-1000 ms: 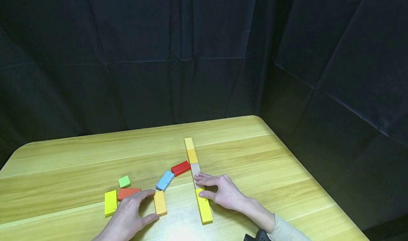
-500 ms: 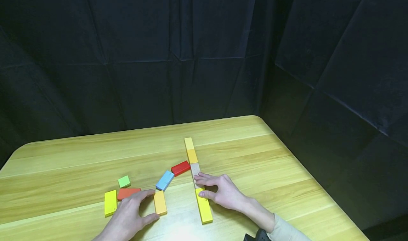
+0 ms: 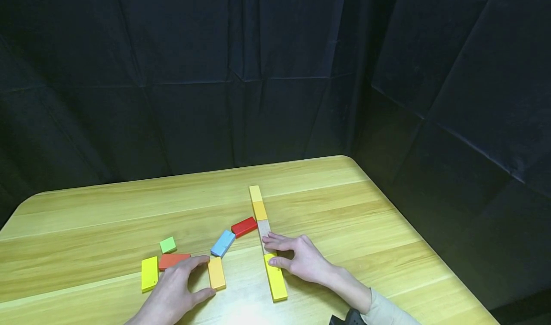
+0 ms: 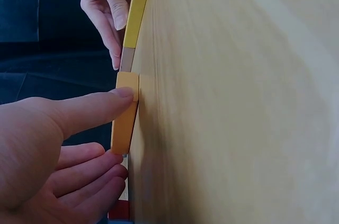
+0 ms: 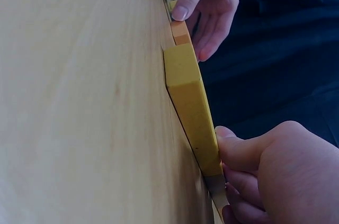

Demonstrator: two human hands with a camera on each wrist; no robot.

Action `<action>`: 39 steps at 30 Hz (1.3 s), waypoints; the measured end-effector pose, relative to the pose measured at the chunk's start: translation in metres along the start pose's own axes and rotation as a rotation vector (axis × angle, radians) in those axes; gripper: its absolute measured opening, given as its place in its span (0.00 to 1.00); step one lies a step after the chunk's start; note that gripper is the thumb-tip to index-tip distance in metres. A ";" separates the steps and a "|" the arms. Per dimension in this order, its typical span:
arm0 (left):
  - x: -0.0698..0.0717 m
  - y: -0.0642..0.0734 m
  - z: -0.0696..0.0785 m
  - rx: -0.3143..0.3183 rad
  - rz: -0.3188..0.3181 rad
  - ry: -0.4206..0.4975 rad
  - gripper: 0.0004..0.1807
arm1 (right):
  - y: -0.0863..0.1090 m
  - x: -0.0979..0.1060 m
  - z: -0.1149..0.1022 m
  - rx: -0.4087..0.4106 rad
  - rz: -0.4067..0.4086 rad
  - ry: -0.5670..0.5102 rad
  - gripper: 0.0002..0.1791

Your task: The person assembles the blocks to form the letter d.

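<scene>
My left hand [image 3: 172,287] holds a light orange block [image 3: 217,273] by its two short ends, thumb at the near end and a finger at the far end. In the left wrist view the thumb presses this orange block [image 4: 125,123], which lies flat on the table. My right hand [image 3: 301,259] rests on a straight row, its thumb on a long yellow block [image 3: 275,279] and its fingers on a grey block [image 3: 264,229]. The right wrist view shows that thumb against the top of the yellow block [image 5: 188,107]. The fingers partly cover the grey block.
The row continues away with an orange block [image 3: 259,211] and a pale yellow one [image 3: 255,193]. A red block [image 3: 244,227] and blue block [image 3: 223,243] slant towards the left hand. Left lie an orange-red block [image 3: 173,261], a green block [image 3: 168,244] and a yellow block [image 3: 149,274].
</scene>
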State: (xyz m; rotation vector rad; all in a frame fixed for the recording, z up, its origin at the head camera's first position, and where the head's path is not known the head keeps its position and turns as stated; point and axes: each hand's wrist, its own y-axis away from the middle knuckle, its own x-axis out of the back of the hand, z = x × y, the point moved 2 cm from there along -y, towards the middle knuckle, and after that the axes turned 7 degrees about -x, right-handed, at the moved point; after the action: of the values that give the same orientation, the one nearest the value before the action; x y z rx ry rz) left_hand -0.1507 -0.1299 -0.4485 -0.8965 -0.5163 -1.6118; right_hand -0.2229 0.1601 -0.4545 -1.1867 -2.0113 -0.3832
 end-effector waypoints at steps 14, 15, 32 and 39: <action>-0.001 -0.001 0.000 -0.002 0.005 0.005 0.35 | 0.000 0.001 0.001 -0.010 0.003 -0.002 0.22; 0.000 -0.001 0.001 -0.002 0.005 0.005 0.35 | 0.000 0.001 0.001 -0.008 0.003 -0.004 0.22; 0.000 -0.001 0.000 -0.006 0.005 0.007 0.35 | 0.000 0.001 -0.001 0.014 0.005 0.003 0.22; 0.007 0.002 -0.002 -0.003 0.007 0.062 0.36 | 0.000 0.000 -0.001 0.021 0.009 0.011 0.22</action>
State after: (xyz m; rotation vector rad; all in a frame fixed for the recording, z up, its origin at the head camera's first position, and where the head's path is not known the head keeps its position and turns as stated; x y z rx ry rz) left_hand -0.1497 -0.1361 -0.4443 -0.8472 -0.4671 -1.6296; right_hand -0.2223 0.1599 -0.4536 -1.1779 -1.9952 -0.3624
